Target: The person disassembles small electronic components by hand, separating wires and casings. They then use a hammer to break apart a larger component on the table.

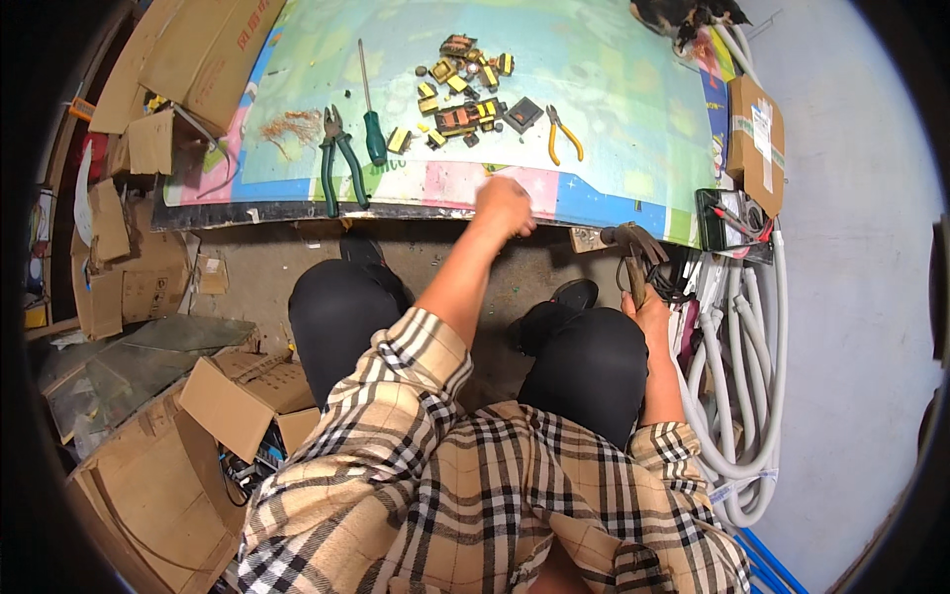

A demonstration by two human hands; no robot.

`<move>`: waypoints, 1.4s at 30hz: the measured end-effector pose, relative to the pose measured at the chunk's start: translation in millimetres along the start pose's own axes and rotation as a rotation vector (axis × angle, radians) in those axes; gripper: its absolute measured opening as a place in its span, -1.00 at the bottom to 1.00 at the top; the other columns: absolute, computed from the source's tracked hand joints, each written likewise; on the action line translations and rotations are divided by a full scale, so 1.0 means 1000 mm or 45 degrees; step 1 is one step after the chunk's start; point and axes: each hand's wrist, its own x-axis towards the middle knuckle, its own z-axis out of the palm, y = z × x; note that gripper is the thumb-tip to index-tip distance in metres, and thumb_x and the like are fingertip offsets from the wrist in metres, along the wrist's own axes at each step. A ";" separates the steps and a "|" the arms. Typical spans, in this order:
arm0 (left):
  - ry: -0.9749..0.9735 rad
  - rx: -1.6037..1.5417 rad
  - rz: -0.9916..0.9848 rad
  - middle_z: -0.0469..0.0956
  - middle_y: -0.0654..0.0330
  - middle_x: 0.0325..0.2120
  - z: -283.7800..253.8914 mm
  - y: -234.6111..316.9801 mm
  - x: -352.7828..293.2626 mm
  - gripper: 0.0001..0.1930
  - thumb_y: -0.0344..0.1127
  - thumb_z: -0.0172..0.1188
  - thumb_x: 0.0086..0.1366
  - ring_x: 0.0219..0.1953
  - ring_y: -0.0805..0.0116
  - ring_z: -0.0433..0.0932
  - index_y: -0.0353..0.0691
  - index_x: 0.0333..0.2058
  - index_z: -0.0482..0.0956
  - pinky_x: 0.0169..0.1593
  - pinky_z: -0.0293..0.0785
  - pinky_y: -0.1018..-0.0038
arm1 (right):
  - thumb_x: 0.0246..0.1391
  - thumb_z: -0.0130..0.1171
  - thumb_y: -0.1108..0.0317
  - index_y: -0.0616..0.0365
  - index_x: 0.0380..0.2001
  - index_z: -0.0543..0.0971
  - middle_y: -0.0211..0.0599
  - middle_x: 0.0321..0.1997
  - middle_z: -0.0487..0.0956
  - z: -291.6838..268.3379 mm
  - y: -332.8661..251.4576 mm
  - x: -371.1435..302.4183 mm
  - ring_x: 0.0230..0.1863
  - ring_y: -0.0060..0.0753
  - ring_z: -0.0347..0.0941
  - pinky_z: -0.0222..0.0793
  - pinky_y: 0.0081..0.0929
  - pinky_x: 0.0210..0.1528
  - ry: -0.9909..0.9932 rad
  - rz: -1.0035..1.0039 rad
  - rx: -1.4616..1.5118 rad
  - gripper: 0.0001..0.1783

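My left hand (505,208) is over the near edge of the table, a little smeared by motion. Its fingers are curled; what they hold, if anything, cannot be made out. Low at the right, beside my knee, my right hand (648,312) is closed round the handle of a hammer (635,243), whose head points up near the table edge. Beyond my left hand lie several small black-and-yellow transformer-like parts (465,117) and a dark square block (522,115). Yellow-handled cutters (564,136) rest to their right. Green-handled pliers (341,163) and a green screwdriver (374,137) lie left.
A patterned mat covers the table (614,188). Fine copper-coloured wire (292,129) lies at its left. A cat (688,20) is at the far right corner. A black tray (727,223) with a meter lead, grey hoses (752,396) and cardboard boxes (247,396) flank me.
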 end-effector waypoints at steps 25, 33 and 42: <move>0.699 1.306 0.694 0.50 -0.01 -0.22 -0.050 0.042 0.064 -0.84 -0.38 0.10 0.10 -0.28 -0.05 0.57 -0.15 -0.34 0.63 -0.23 0.49 0.13 | 0.04 0.19 0.21 0.27 -0.34 0.45 0.26 -0.48 0.53 -0.009 -0.017 -0.008 -0.34 0.31 0.48 0.40 -0.02 -0.31 0.019 0.044 0.150 -0.69; 0.693 0.856 0.701 0.49 -0.10 -0.31 -0.021 0.033 0.035 -0.82 -0.50 0.04 0.11 -0.24 -0.11 0.54 -0.28 -0.35 0.61 -0.16 0.48 0.16 | 0.05 0.19 0.16 0.22 -0.38 0.42 0.18 -0.54 0.53 -0.013 -0.025 -0.007 -0.40 0.25 0.50 0.43 -0.01 -0.33 0.003 -0.041 -0.209 -0.68; 0.965 0.647 0.766 0.32 -0.34 0.03 -0.025 0.017 0.029 -0.76 -0.58 0.18 0.03 0.18 -0.17 0.25 -0.39 -0.27 0.41 0.13 0.31 0.16 | 0.02 0.23 0.14 0.20 -0.38 0.42 0.11 -0.58 0.52 -0.012 -0.032 0.005 -0.45 0.20 0.49 0.41 -0.03 -0.40 -0.200 -0.342 -0.130 -0.66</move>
